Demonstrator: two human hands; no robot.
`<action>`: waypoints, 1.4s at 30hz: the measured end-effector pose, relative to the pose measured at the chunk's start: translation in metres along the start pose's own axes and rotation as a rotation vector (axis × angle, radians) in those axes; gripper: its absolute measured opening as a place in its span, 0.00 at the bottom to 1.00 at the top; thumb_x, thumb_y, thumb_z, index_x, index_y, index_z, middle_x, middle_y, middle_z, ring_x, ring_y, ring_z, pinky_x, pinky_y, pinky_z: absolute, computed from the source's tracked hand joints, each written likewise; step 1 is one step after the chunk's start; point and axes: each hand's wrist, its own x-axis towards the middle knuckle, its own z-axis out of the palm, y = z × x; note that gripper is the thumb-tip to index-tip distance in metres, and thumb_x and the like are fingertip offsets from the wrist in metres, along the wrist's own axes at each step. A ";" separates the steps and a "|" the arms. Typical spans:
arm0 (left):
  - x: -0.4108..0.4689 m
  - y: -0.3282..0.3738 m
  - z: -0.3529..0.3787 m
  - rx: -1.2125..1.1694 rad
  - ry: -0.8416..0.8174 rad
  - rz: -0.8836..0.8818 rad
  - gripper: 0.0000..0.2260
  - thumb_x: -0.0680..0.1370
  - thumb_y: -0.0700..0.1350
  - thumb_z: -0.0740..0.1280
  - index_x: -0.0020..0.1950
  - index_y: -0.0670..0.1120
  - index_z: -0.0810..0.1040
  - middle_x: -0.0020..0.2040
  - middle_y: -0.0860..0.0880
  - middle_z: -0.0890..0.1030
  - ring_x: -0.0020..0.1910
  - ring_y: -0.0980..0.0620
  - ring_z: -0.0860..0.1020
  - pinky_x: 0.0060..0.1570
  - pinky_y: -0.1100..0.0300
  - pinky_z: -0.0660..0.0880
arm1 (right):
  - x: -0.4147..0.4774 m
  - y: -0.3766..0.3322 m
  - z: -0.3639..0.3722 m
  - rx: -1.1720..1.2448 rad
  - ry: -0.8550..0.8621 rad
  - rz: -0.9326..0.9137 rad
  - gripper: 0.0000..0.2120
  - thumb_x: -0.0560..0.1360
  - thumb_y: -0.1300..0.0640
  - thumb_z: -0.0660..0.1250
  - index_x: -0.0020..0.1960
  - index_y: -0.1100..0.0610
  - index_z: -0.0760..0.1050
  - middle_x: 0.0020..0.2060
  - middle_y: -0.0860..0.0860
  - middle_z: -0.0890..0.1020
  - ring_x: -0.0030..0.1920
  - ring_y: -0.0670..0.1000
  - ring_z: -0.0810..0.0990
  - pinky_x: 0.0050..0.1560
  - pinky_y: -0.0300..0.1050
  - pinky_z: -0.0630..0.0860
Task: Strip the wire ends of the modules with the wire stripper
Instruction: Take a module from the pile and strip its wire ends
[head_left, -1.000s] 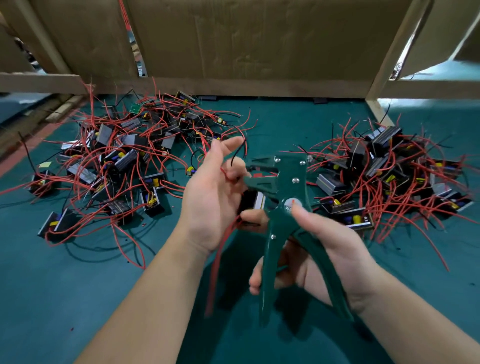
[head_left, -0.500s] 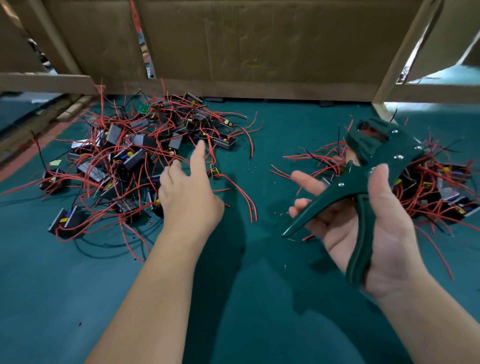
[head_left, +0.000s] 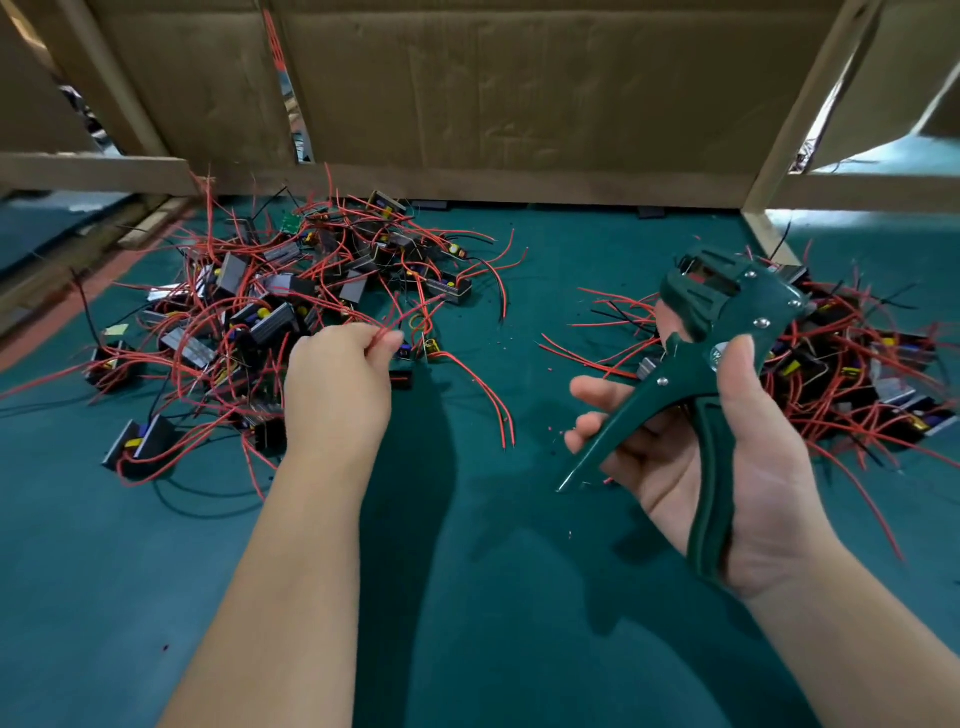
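A heap of small black modules with red wires lies on the green mat at the left. My left hand is at the heap's right edge and pinches a few red wires between thumb and fingers. My right hand holds the dark green wire stripper above the mat, one handle in the palm with the thumb over the pivot, the fingers loose under the other handle. The stripper's jaws point up and away. A second pile of modules lies behind the stripper at the right.
The green mat covers the table. A cardboard wall with wooden battens closes the back. A wooden post stands at the back right. Loose red wire ends trail between the two piles.
My left hand has reached down into the left heap and taken hold of red wires. My right hand with the stripper has stayed at the right, a little lower.
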 end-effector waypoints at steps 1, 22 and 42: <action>0.000 0.002 0.000 -0.059 0.059 0.047 0.18 0.81 0.50 0.61 0.34 0.43 0.72 0.30 0.46 0.73 0.34 0.41 0.69 0.36 0.54 0.59 | 0.000 0.000 0.000 0.008 0.001 -0.003 0.37 0.57 0.36 0.77 0.62 0.49 0.76 0.48 0.66 0.82 0.42 0.61 0.84 0.44 0.52 0.81; -0.033 0.059 0.009 -1.232 -0.358 0.107 0.19 0.79 0.61 0.53 0.59 0.59 0.80 0.51 0.51 0.83 0.48 0.54 0.79 0.43 0.56 0.79 | -0.002 0.009 0.004 0.138 -0.247 0.389 0.38 0.60 0.36 0.75 0.66 0.50 0.75 0.60 0.65 0.77 0.39 0.60 0.83 0.46 0.56 0.80; -0.026 0.035 0.011 -0.037 -0.006 0.043 0.26 0.68 0.38 0.65 0.66 0.54 0.73 0.63 0.49 0.69 0.61 0.45 0.64 0.59 0.53 0.59 | 0.000 -0.018 -0.004 0.354 -0.022 0.107 0.29 0.67 0.37 0.64 0.51 0.62 0.80 0.40 0.58 0.77 0.35 0.54 0.80 0.40 0.50 0.82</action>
